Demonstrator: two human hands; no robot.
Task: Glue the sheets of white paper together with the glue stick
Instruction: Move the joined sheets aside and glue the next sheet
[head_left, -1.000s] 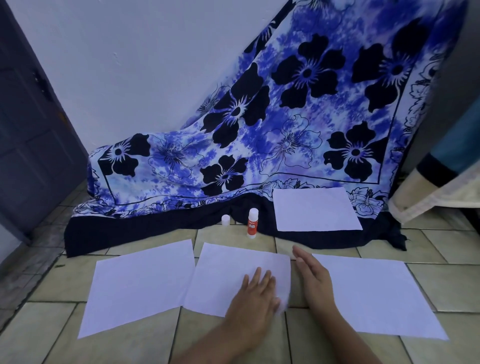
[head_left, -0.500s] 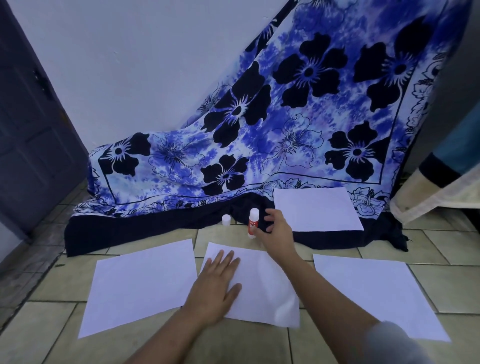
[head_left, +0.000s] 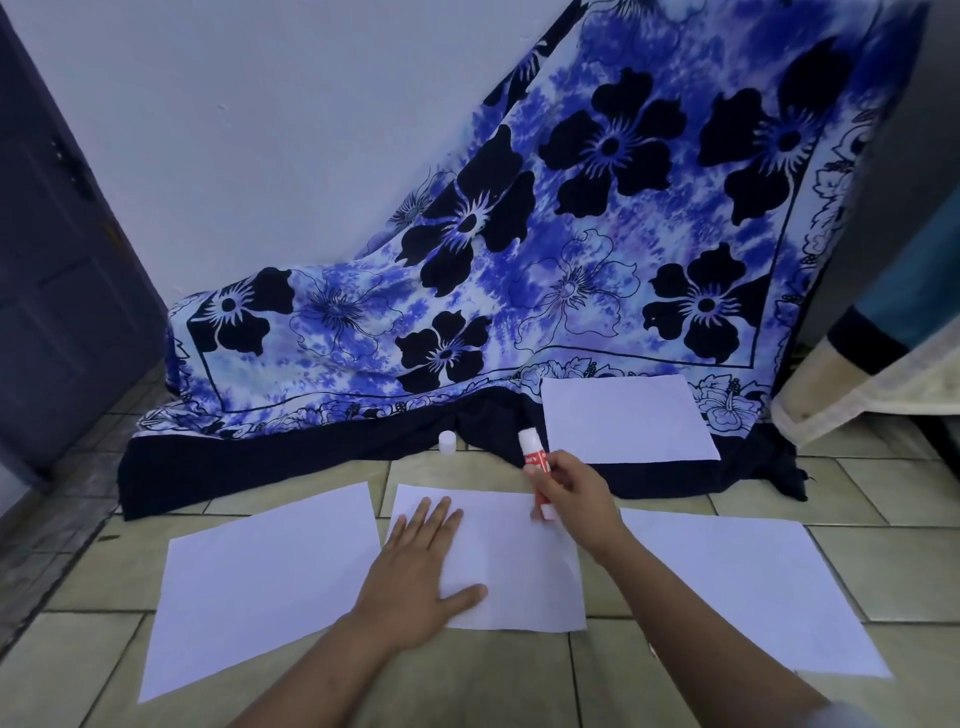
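Three white sheets lie in a row on the tiled floor: a left sheet (head_left: 260, 582), a middle sheet (head_left: 514, 561) and a right sheet (head_left: 748, 587). A fourth sheet (head_left: 626, 418) lies farther back on the dark cloth edge. My left hand (head_left: 415, 577) presses flat on the middle sheet, fingers spread. My right hand (head_left: 576, 493) grips the red and white glue stick (head_left: 535, 457), tilted above the middle sheet's far right corner. The stick's white cap (head_left: 447, 442) stands on the floor beside the cloth.
A blue floral cloth (head_left: 519, 291) drapes down the white wall onto the floor behind the sheets. A dark door (head_left: 57, 270) is at the left. A striped fabric edge (head_left: 883, 364) hangs at the right. Beige floor tiles (head_left: 519, 686) show in front.
My right hand has lifted the glue stick off the floor and brought it back over the middle sheet. My left hand has slid left across the sheet and stays flat.
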